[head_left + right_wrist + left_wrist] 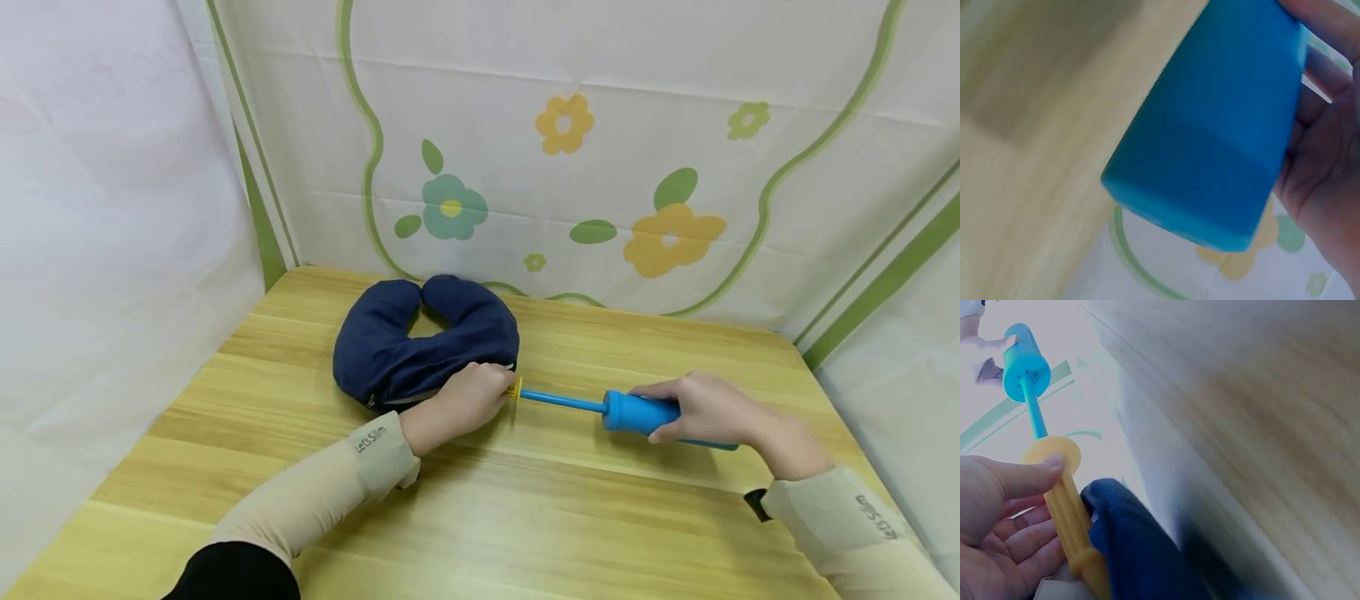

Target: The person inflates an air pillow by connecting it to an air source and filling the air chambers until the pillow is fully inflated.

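A blue and yellow hand pump is held between both hands, its thin blue rod drawn out between them. My left hand grips the yellow end piece, with the thumb against its round flange in the left wrist view. My right hand holds the blue barrel, raised above the table. Against the left hand lies a navy U-shaped neck pillow, its zipped edge partly open. The yellow piece runs down beside the navy fabric; whether its tip enters the pillow is hidden.
The wood-grain table reaches back to a white cloth backdrop printed with flowers. White cloth walls stand at the left and right sides. Both forearms wear light sleeves.
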### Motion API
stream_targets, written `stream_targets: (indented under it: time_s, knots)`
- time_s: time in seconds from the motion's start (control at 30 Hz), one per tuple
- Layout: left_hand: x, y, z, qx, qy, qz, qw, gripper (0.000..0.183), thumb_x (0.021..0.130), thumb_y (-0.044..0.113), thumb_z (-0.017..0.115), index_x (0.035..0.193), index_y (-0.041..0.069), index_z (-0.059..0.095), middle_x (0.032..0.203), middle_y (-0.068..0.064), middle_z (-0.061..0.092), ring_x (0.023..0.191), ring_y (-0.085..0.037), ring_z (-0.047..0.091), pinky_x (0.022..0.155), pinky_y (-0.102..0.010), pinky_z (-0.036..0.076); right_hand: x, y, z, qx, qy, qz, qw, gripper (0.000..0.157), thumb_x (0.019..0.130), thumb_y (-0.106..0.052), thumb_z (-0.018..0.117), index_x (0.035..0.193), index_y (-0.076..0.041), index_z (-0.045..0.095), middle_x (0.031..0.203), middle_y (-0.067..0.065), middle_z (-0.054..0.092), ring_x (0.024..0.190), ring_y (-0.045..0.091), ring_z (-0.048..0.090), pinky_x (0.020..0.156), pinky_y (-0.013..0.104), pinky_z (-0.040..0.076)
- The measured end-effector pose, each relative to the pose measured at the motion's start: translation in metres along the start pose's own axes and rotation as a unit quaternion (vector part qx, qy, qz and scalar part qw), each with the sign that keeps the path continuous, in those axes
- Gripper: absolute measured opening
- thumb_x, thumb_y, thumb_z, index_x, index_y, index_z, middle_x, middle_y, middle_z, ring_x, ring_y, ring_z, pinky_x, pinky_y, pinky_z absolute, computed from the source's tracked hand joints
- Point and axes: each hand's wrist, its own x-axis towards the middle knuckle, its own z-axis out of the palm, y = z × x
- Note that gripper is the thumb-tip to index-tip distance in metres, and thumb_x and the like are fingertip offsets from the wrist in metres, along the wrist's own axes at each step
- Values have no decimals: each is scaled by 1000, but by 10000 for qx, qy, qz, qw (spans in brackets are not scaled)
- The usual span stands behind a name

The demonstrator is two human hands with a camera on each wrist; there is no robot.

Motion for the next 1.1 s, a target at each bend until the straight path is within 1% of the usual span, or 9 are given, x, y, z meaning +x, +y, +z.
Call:
stream_targets:
  time_s: [0.2,0.3,0.37,0.5,0.63,0.73,0.83,0.97,1.1]
  knots:
    - [3,3,-2,382,532,389,9971,10,87,8,82,88,8,72,82,-5,68,69,-21,67,59,-30,54,12,-16,10,-86,426,-539,9976,62,82,-36,87,131,-1,69,96,6,77,72,1,64,64,28,54]
    - [3,5,-2,597,636,469,9951,12,86,10,83,86,9,72,79,-4,66,68,-20,66,56,-30,53,21,-25,15,-112,414,-673,9968,62,84,-35,86,131,0,68,94,7,77,71,3,66,63,28,55]
    - [3,7,0,704,598,533,9943,10,88,10,82,86,8,72,78,-4,65,68,-19,66,56,-28,53,28,-31,19,-87,339,-677,9971,62,84,-35,86,132,0,68,94,6,77,71,4,67,64,29,55]
    - [0,11,4,740,469,629,9942,9,89,11,81,89,7,73,78,-4,64,68,-17,66,57,-26,53,42,-43,25,-147,238,-678,9973,61,84,-34,87,132,-1,68,91,6,76,70,4,66,64,29,56]
    - [1,14,7,734,438,658,9942,11,88,11,82,90,6,73,78,-5,64,68,-17,66,59,-26,54,55,-54,28,-176,235,-754,9967,60,84,-33,87,132,-2,69,89,6,76,67,3,63,63,29,55]
    - [3,14,9,717,410,626,9946,8,90,10,80,91,6,74,79,-5,66,70,-17,67,61,-27,55,63,-60,29,-161,269,-757,9966,59,83,-32,87,132,-3,69,90,7,76,67,4,63,62,29,54]
    - [5,14,10,681,328,587,9954,4,93,9,77,94,6,75,81,-5,68,72,-17,67,62,-26,55,65,-60,30,-184,318,-730,9967,59,83,-31,88,132,-4,69,94,8,76,70,5,65,63,29,54]
    - [7,12,9,599,149,508,9968,3,96,8,73,95,6,75,82,-5,67,72,-16,67,63,-26,55,62,-56,29,-210,344,-619,9973,59,82,-32,88,132,-6,70,96,9,76,70,6,64,63,30,53]
    - [8,10,6,471,23,402,9981,5,94,11,76,94,7,74,83,-4,67,72,-17,67,63,-25,55,52,-46,23,-189,318,-355,9987,60,82,-32,88,134,-9,70,96,8,76,69,6,59,63,29,50]
